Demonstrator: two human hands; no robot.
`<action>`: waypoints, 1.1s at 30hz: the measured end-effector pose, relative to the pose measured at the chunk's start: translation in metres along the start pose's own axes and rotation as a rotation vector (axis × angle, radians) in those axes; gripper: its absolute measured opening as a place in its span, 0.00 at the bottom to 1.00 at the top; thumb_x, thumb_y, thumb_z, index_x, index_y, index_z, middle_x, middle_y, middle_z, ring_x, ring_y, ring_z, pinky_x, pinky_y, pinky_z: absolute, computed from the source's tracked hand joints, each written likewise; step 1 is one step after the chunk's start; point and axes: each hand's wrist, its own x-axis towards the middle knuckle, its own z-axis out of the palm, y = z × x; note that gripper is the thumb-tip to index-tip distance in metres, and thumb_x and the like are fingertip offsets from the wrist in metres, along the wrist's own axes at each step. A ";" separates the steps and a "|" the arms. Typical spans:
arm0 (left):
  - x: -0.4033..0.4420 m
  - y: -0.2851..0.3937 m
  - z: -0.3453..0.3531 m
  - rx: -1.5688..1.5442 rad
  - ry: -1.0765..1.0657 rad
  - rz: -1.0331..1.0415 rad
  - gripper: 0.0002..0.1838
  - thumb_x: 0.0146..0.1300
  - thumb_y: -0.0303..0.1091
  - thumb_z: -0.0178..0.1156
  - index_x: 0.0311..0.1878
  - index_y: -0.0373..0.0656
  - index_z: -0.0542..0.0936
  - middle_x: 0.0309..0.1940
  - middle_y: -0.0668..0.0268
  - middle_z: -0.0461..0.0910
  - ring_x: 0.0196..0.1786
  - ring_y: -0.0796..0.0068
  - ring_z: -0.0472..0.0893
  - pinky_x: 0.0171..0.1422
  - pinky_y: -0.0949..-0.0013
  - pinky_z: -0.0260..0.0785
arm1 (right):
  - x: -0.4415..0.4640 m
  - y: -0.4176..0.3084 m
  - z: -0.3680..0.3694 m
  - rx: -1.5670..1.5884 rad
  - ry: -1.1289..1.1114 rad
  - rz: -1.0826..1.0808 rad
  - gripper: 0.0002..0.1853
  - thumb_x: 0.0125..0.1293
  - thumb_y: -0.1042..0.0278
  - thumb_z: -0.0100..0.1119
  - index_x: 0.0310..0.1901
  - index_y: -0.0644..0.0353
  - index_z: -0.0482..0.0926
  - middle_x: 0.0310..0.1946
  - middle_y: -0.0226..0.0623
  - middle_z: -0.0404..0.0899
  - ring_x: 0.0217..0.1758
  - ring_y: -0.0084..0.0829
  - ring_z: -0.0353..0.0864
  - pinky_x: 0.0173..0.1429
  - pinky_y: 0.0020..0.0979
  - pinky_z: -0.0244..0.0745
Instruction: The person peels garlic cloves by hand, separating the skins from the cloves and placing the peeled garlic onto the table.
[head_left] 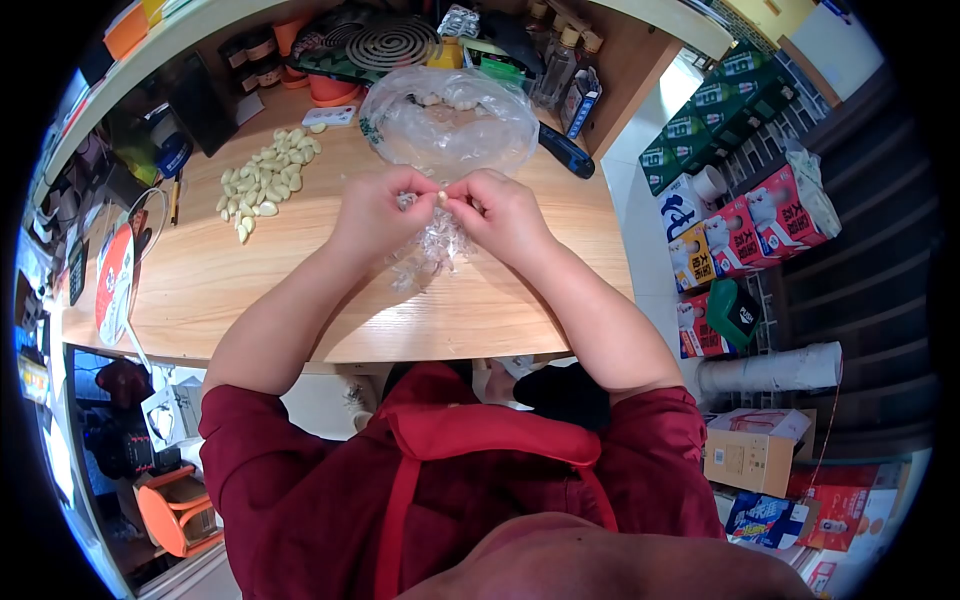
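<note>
Between the fingertips of both hands is a small garlic clove (443, 198). My left hand (385, 208) pinches it from the left, and my right hand (492, 212) meets it from the right with thumb and forefinger. Thin papery garlic skins (438, 243) lie in a loose heap on the wooden table (430, 320) beneath my hands. Just beyond them sits a clear plastic bag (450, 125), with some pale bulbs or cloves showing inside. A pile of peeled garlic cloves (268, 178) rests to the left of my left hand.
A dark box cutter (566, 150) lies at the table's right edge. Behind the bag are a mosquito coil (390, 45), jars and bottles (560, 60). A round fan (116, 280) and a pen (176, 200) are at the left. Boxes (770, 220) stand on the floor at right.
</note>
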 end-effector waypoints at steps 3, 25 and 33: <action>0.000 -0.005 0.002 0.029 0.009 0.044 0.05 0.49 0.26 0.60 0.31 0.39 0.79 0.26 0.66 0.79 0.28 0.81 0.77 0.29 0.77 0.68 | 0.000 0.000 -0.001 -0.031 -0.021 -0.043 0.06 0.53 0.68 0.61 0.31 0.59 0.76 0.28 0.40 0.76 0.31 0.41 0.77 0.35 0.34 0.72; 0.001 -0.004 -0.001 0.030 0.015 0.134 0.07 0.50 0.27 0.61 0.35 0.40 0.80 0.28 0.64 0.80 0.31 0.77 0.79 0.33 0.75 0.69 | 0.002 0.003 -0.003 0.067 -0.056 0.062 0.07 0.51 0.69 0.63 0.32 0.58 0.77 0.27 0.38 0.77 0.30 0.36 0.78 0.35 0.31 0.72; 0.001 -0.004 0.000 0.100 0.008 0.162 0.05 0.48 0.26 0.61 0.31 0.40 0.80 0.26 0.63 0.79 0.27 0.74 0.78 0.31 0.74 0.69 | 0.001 0.004 -0.004 0.000 -0.074 -0.077 0.07 0.53 0.70 0.61 0.32 0.59 0.75 0.27 0.40 0.75 0.31 0.40 0.76 0.35 0.34 0.71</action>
